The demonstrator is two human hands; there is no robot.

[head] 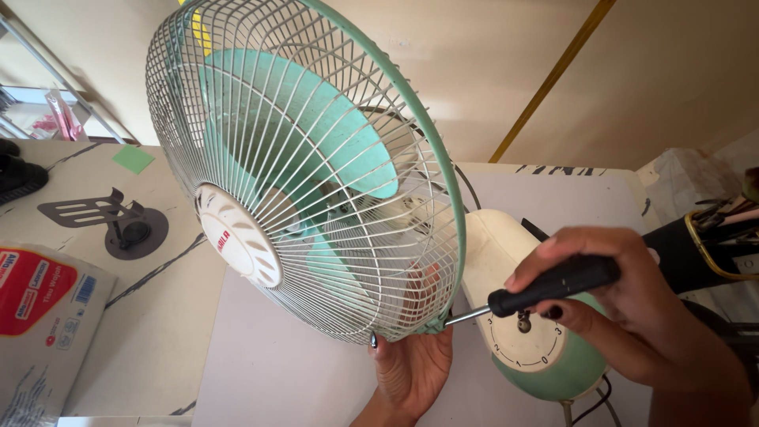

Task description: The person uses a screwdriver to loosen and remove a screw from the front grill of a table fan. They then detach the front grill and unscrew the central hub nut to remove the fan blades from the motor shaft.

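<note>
A table fan lies tilted on the white table [277, 372]. Its round wire grille [316, 198] has a green rim, a white centre cap, and teal blades [316, 134] behind the wires. My left hand [411, 368] cups the grille's lower rim from underneath. My right hand [609, 292] grips a black-handled screwdriver [545, 286]; its metal shaft points left, with the tip at the bottom of the green rim. Behind the screwdriver is the fan's cream and green base with a round dial [526, 348].
A grey metal stand [111, 217] sits on the table at left, with a red-and-white package [39, 308] in front of it. A green square note [132, 158] lies further back. Dark tools and a black object [711, 237] crowd the right edge.
</note>
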